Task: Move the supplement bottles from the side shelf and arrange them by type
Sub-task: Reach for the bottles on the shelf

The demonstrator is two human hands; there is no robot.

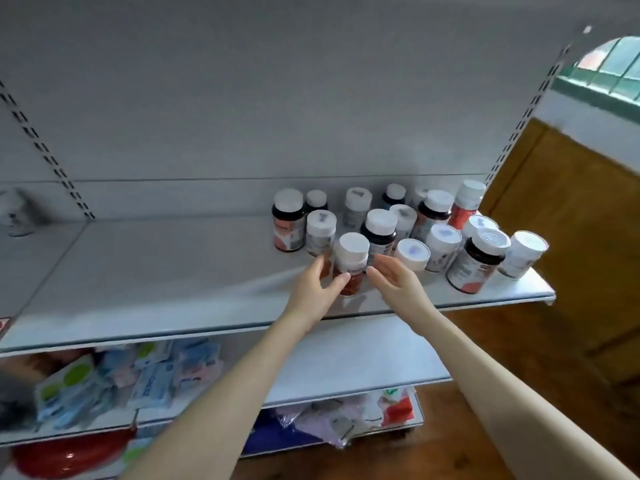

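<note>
Several white-capped supplement bottles stand crowded on the right half of a grey shelf [166, 278]. At the front of the group stands a bottle with a red label [351, 263]. My left hand [317, 289] is curled around its left side, thumb against its front. My right hand [394, 277] is just to its right, fingers apart, holding nothing and close to the bottle. Behind it stand a dark bottle [379, 233] and a white bottle [320, 237]. A large dark bottle [476, 261] leans at the right end.
The shelf's left half is bare metal. Its right end [550, 294] is open to a wooden floor and a wooden panel [571, 209]. Lower shelves hold packets in blue and green [104, 379] and a red object [65, 455].
</note>
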